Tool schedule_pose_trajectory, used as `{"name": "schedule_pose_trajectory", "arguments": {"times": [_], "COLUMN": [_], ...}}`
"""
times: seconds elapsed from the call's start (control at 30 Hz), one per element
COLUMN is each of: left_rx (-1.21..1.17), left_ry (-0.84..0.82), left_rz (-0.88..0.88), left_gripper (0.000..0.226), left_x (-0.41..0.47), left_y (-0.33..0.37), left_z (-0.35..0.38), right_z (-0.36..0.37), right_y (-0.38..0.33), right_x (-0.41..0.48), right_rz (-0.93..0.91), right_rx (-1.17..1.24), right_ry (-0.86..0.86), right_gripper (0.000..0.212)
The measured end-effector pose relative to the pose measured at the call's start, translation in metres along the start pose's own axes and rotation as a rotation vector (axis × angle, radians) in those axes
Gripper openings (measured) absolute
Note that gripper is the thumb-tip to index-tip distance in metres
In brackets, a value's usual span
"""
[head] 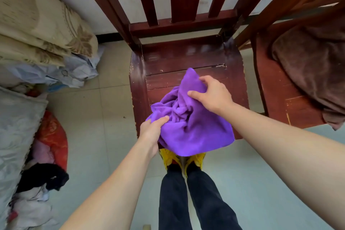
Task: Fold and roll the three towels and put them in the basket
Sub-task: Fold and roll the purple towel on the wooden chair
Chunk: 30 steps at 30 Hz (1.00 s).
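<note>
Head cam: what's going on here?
A person stands at a wooden chair holding a crumpled purple towel over the seat. The left hand grips its near-left edge; the right hand pinches the far side. The towel is bunched, not yet folded or rolled, and part of it hangs off the seat's front. A brown towel lies in a heap on a second chair to the right. No basket is in view.

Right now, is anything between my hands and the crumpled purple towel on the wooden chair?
Nothing visible. The left hand and right hand both grip the crumpled purple towel on the dark red wooden chair seat. No basket is in view.
</note>
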<state>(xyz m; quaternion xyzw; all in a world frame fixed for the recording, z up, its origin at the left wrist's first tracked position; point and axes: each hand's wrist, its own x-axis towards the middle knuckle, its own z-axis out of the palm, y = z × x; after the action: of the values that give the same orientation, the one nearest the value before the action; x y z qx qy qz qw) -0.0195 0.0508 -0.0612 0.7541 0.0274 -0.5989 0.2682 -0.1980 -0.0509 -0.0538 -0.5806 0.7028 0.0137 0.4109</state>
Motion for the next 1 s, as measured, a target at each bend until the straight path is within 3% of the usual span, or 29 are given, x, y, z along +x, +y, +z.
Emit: {"name": "schedule_pose_trajectory", "arguments": {"times": [0.03, 0.1, 0.2, 0.27, 0.4, 0.47, 0.57, 0.63, 0.7, 0.8, 0.87, 0.93, 1.0], "left_rx": [-0.042, -0.095, -0.041, 0.021, 0.211, 0.276, 0.388, 0.389, 0.367, 0.394, 0.375, 0.359, 0.37], "left_ry": [0.047, 0.21, 0.379, 0.398, 0.402, 0.389, 0.194, 0.069, 0.116, 0.279, 0.254, 0.185, 0.089], "left_rz": [0.034, 0.174, 0.411, 0.506, 0.568, 0.453, 0.199, 0.067, 0.093, 0.307, 0.373, 0.331, 0.238], "left_gripper": [0.016, 0.02, 0.031, 0.03, 0.024, 0.023, 0.014, 0.029, 0.047, 0.055, 0.054, 0.042, 0.027], "left_x": [-0.001, -0.001, -0.002, -0.005, -0.01, -0.002, 0.012, 0.016, 0.021, 0.034, 0.039, 0.044, 0.042], "left_y": [0.004, 0.017, 0.039, 0.045, 0.032, 0.015, -0.01, -0.013, -0.006, 0.016, 0.031, 0.041, 0.046], "left_z": [0.004, 0.003, -0.008, -0.01, -0.002, -0.004, -0.015, -0.022, -0.024, -0.014, 0.0, 0.015, 0.025], "right_z": [0.0, -0.011, -0.04, -0.051, -0.042, -0.03, -0.016, -0.016, -0.022, -0.029, -0.03, -0.023, -0.016], "right_y": [-0.002, -0.001, 0.013, 0.025, 0.055, 0.075, 0.104, 0.111, 0.104, 0.076, 0.054, 0.043, 0.043], "right_x": [0.004, 0.007, -0.001, -0.01, -0.033, -0.044, -0.051, -0.048, -0.04, -0.021, -0.012, -0.004, -0.003], "right_rz": [0.001, -0.019, 0.007, 0.039, 0.133, 0.2, 0.314, 0.366, 0.329, 0.112, 0.008, 0.02, 0.056], "right_rx": [-0.045, -0.005, 0.196, 0.212, 0.135, 0.042, -0.11, -0.138, -0.068, 0.069, 0.071, -0.145, -0.311], "right_ry": [0.002, 0.182, 0.483, 0.54, 0.469, 0.38, 0.148, 0.076, 0.209, 0.391, 0.235, -0.029, -0.17], "right_gripper": [0.043, 0.025, 0.023, 0.025, 0.025, 0.022, 0.02, 0.025, 0.032, 0.024, 0.034, 0.048, 0.026]}}
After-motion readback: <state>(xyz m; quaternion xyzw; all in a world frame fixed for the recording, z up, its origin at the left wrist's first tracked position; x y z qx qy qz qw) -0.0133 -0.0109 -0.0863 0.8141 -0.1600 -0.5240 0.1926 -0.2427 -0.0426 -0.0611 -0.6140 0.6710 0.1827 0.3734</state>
